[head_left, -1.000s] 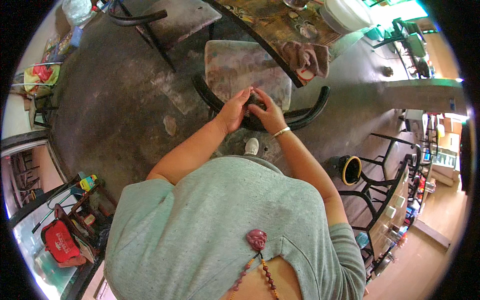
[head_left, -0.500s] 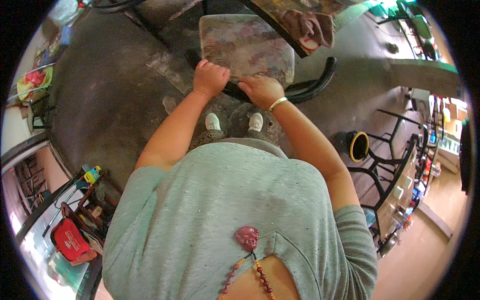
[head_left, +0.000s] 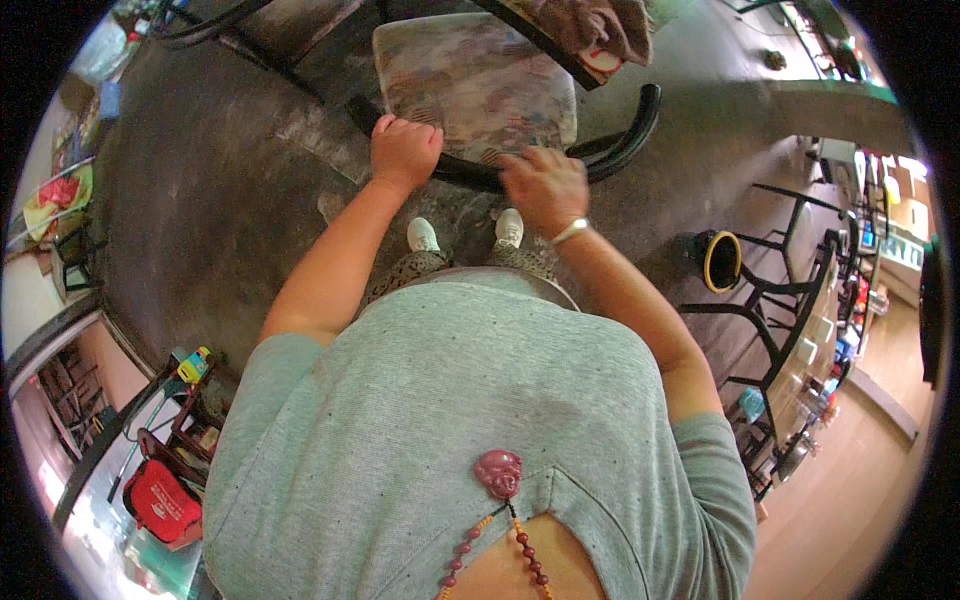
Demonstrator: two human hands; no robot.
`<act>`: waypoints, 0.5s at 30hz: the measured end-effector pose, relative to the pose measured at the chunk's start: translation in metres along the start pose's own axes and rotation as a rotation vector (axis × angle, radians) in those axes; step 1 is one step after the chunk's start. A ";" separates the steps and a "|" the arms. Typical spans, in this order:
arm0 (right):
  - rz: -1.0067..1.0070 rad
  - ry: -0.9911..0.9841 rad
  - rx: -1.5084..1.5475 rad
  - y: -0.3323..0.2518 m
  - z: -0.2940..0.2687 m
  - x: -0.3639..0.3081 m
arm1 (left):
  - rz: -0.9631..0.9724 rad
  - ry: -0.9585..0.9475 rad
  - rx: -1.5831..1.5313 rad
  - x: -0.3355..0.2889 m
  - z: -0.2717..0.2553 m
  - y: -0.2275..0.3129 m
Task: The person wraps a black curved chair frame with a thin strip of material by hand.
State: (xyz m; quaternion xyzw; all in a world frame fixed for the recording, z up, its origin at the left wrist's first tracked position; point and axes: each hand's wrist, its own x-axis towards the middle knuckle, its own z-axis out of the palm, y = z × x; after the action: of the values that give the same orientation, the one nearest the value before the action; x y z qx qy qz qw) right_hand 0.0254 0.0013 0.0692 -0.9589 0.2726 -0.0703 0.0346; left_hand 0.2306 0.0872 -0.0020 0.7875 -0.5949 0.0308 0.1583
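In front of me stands a chair with a pale, multicoloured patterned seat and a curved black back rail. My left hand is closed around the rail near the seat's left corner, with the thumb side up. On the right part of the same rail lies my right hand, slightly blurred, its fingers bent over the rail and a light bangle at the wrist. A stretch of bare rail shows between the two hands. Their fingertips are partly hidden behind the rail.
Beyond the seat juts a dark table edge with a brown cloth on it. To the right are a black bin with a yellow rim and black metal legs. A red bag is at the lower left.
My right hand has shifted right along the rail, widening the space between my hands. My left hand keeps its hold. The chair and table appear slightly higher and further left in view.
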 end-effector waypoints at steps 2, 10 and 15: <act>-0.081 0.052 0.098 -0.025 0.003 0.008 | 0.064 -0.117 0.037 0.006 -0.001 -0.005; 0.043 0.222 0.011 0.073 0.019 -0.010 | 0.087 -0.577 0.064 0.029 -0.021 -0.002; 0.368 0.335 -0.096 0.142 0.021 -0.019 | 0.055 -0.488 0.030 0.031 -0.014 0.002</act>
State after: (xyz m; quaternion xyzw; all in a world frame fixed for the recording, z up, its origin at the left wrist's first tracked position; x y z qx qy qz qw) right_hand -0.0609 -0.1083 0.0318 -0.8686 0.4477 -0.2079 -0.0442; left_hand 0.2398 0.0617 0.0193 0.7575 -0.6360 -0.1473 -0.0025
